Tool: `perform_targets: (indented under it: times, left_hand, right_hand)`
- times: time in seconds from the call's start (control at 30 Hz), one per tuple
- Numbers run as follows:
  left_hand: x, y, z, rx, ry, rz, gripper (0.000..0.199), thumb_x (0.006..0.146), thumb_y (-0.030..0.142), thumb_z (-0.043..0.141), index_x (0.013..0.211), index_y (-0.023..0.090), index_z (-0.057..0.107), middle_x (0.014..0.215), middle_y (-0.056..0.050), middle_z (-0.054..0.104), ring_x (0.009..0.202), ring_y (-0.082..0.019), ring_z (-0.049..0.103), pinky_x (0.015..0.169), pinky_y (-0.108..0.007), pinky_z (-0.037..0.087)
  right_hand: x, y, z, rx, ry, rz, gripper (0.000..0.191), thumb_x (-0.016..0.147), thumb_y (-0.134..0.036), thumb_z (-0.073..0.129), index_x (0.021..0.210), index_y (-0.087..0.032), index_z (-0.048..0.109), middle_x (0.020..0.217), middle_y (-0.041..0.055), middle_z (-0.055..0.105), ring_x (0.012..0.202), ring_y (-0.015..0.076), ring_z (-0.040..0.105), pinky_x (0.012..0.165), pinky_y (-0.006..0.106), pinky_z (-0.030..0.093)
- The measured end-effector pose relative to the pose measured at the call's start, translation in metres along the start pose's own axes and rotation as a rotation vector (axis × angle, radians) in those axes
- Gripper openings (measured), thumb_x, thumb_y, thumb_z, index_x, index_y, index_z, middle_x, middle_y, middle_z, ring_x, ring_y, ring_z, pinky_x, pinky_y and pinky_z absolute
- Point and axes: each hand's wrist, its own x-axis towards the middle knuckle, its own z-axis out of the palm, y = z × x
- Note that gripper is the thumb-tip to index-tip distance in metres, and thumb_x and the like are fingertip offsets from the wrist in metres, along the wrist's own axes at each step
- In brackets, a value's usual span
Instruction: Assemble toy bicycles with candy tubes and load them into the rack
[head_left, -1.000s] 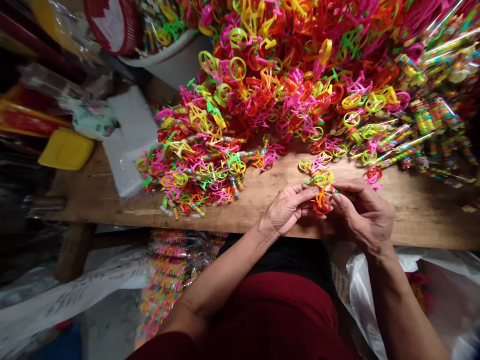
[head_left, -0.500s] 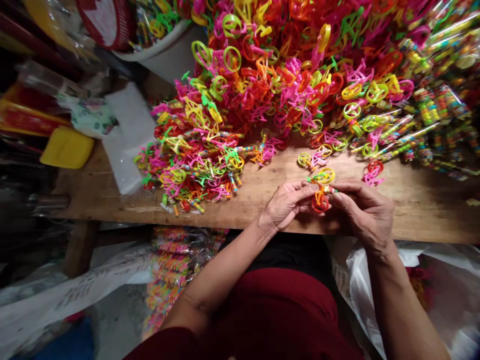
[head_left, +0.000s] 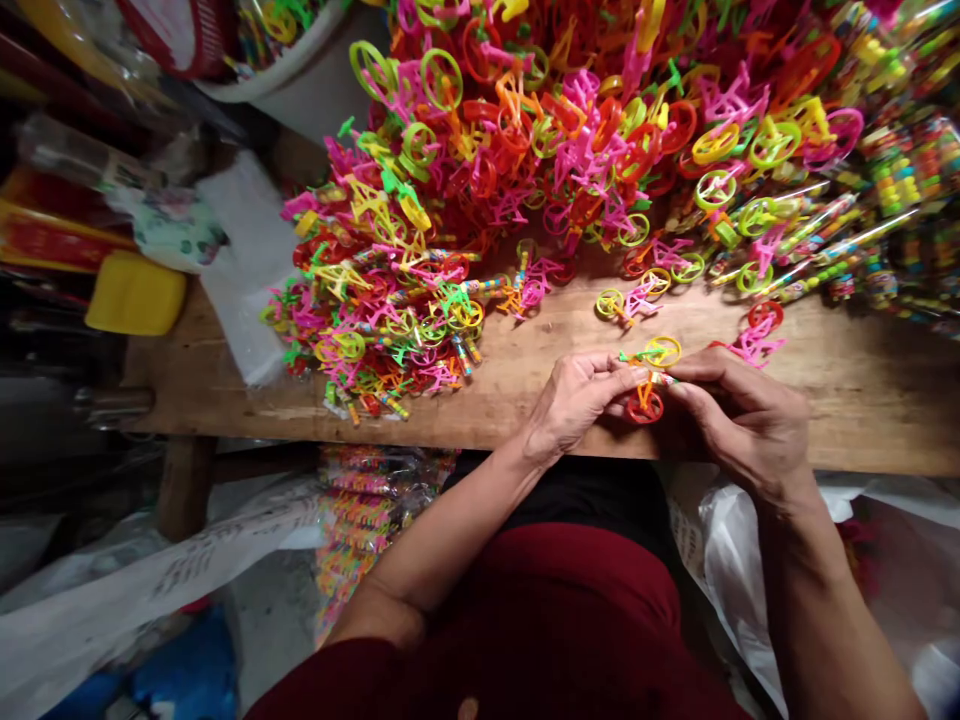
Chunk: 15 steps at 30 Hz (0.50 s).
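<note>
Near the front edge of the wooden bench (head_left: 525, 400), both hands meet at one small plastic toy bicycle (head_left: 646, 398), with orange, green, yellow and red parts. My left hand (head_left: 574, 405) pinches its left side between thumb and fingers. From the right, my right hand (head_left: 750, 410) closes thumb and forefinger on the end of a short candy-filled tube (head_left: 663, 379) lying against the toy. The fingers hide part of the tube and frame. A pink toy bicycle (head_left: 759, 345) with a red wheel lies just beyond my right hand, and a pink-and-yellow one (head_left: 634, 300) lies behind the held toy.
A large heap of loose toy bicycles (head_left: 540, 130) covers the back of the bench. Toys with tubes fitted form a smaller pile (head_left: 390, 320) at left. Candy-filled tubes (head_left: 900, 200) lie at right. A white bucket (head_left: 300, 85) and a yellow plastic piece (head_left: 139, 292) are at far left.
The view has shifted slightly. Both hands stay at the same toy bicycle, keeping their pinch on it and the tube, with the right hand a little farther right.
</note>
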Motion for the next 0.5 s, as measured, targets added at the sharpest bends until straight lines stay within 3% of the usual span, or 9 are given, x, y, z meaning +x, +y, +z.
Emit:
perform_targets:
  times: [0.1,0.27,0.4,0.5]
  left_hand:
    - [-0.001,0.000,0.001,0.015,0.028,-0.011,0.049,0.059,0.047,0.095,0.075,0.009,0.070,0.074,-0.004,0.073,0.059,-0.009,0.066,0.056,-0.019,0.056]
    - [0.004,-0.001,-0.002,-0.006,-0.011,-0.055,0.045,0.062,0.043,0.094,0.078,0.010,0.069,0.075,-0.004,0.072,0.061,-0.011,0.067,0.058,-0.022,0.056]
    - [-0.002,0.011,-0.008,0.037,0.100,0.103,0.042,0.066,0.045,0.091,0.083,0.013,0.070,0.079,-0.003,0.074,0.064,-0.012,0.067,0.064,-0.024,0.056]
    - [-0.019,0.038,-0.021,0.181,0.209,0.264,0.035,0.071,0.045,0.089,0.079,0.017,0.070,0.075,0.000,0.073,0.064,-0.011,0.066,0.065,-0.024,0.054]
  right_hand:
    - [-0.001,-0.003,-0.004,-0.005,-0.034,-0.003,0.011,0.090,-0.020,0.071,0.096,-0.028,0.077,0.085,0.0010,0.075,0.073,0.0187,0.070,0.066,0.034,0.057]
    - [-0.004,0.001,0.001,0.018,0.046,0.079,0.004,0.088,-0.025,0.075,0.091,-0.025,0.078,0.082,0.0023,0.076,0.072,0.0175,0.070,0.063,0.032,0.057]
    - [0.008,-0.006,0.030,0.237,0.189,0.242,0.016,0.083,-0.034,0.081,0.094,-0.023,0.074,0.085,0.0019,0.076,0.068,0.0162,0.072,0.057,0.028,0.061]
    - [0.021,-0.025,0.066,0.366,0.211,0.231,0.018,0.086,-0.036,0.078,0.095,-0.024,0.069,0.087,0.0019,0.074,0.070,0.0159,0.072,0.062,0.029,0.064]
